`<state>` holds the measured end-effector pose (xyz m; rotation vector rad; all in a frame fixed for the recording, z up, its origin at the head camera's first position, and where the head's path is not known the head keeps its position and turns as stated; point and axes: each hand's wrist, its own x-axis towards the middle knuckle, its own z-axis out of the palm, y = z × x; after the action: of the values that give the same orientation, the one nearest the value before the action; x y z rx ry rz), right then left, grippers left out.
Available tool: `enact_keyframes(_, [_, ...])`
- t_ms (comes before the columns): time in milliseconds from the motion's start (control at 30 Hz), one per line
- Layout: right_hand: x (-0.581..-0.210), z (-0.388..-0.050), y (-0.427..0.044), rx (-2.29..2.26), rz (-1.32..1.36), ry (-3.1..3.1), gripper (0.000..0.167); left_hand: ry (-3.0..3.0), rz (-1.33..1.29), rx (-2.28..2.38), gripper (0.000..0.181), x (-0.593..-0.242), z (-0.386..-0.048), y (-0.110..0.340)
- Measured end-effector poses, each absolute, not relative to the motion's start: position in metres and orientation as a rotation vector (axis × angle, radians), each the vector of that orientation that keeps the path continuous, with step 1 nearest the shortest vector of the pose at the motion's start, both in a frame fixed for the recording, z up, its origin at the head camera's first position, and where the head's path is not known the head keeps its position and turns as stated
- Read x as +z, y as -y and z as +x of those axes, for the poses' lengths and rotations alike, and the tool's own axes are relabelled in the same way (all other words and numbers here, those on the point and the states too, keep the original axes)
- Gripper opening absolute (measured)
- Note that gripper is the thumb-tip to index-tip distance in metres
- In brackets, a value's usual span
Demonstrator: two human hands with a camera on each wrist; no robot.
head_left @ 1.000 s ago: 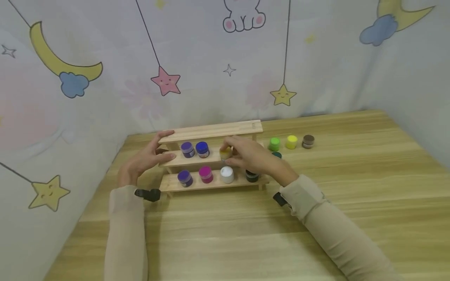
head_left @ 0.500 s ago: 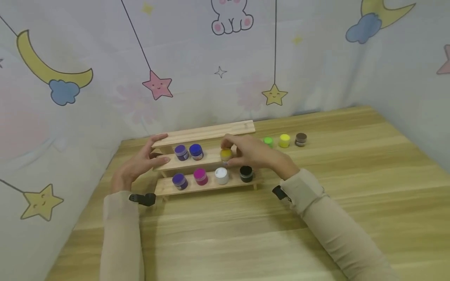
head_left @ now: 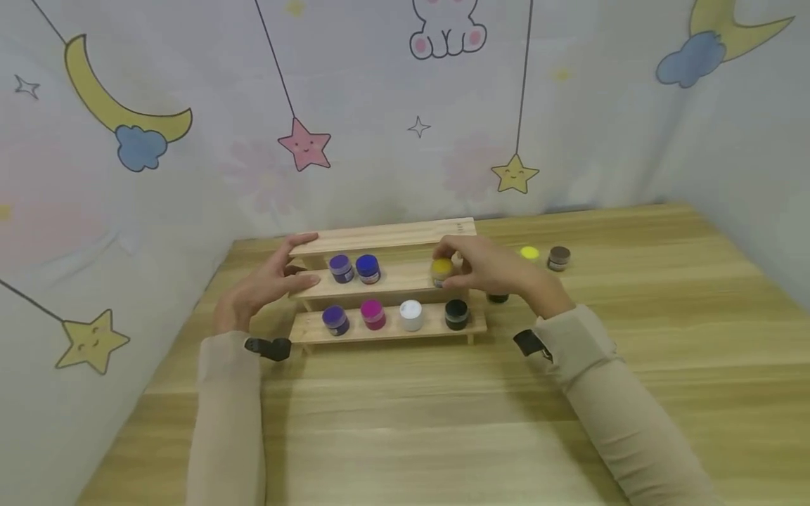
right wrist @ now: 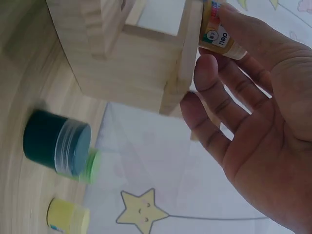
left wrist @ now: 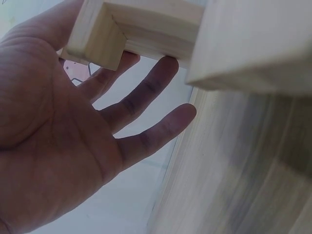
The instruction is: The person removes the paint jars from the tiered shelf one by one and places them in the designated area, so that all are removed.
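A three-step wooden rack (head_left: 392, 237) stands on the table. My left hand (head_left: 261, 282) grips its left end, thumb on the middle shelf and fingers by the top board. At the right end of the middle shelf, my right hand (head_left: 496, 270) pinches a dark-yellow paint jar (head_left: 441, 270) between thumb and fingers; its label shows in the right wrist view. A purple jar (head_left: 341, 268) and a blue jar (head_left: 368, 268) occupy that shelf's left half. Along the lower shelf stand purple (head_left: 335, 320), magenta (head_left: 373, 314), white (head_left: 411, 315) and black jars (head_left: 456, 314).
Right of the rack, a bright yellow jar (head_left: 529, 253) and a brown jar (head_left: 560, 258) are on the table. The right wrist view also has a dark green jar (right wrist: 46, 141) with a light green jar (right wrist: 92, 165) partly behind it. A patterned cloth (head_left: 380, 161) hangs behind the table.
My right hand has moved the dark-yellow jar rightward along the middle shelf, to its right end. My left hand stays at the rack. The head view has shifted somewhat.
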<state>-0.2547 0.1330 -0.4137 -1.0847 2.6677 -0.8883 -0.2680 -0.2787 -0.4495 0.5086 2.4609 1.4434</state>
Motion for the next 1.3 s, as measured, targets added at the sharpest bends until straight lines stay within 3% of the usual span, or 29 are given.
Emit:
enact_keyframes(933, [-0.405, -0.270, -0.224, -0.968, -0.771, -2.609, 0.037, -2.466, 0.501, 1.451, 0.080, -0.450, -0.266, 0.278])
enact_keyframes(1300, [-0.408, -0.270, -0.238, -0.987, -0.679, -2.533, 0.040, -2.488, 0.458, 1.415, 0.079, -0.449, -0.267, 0.276])
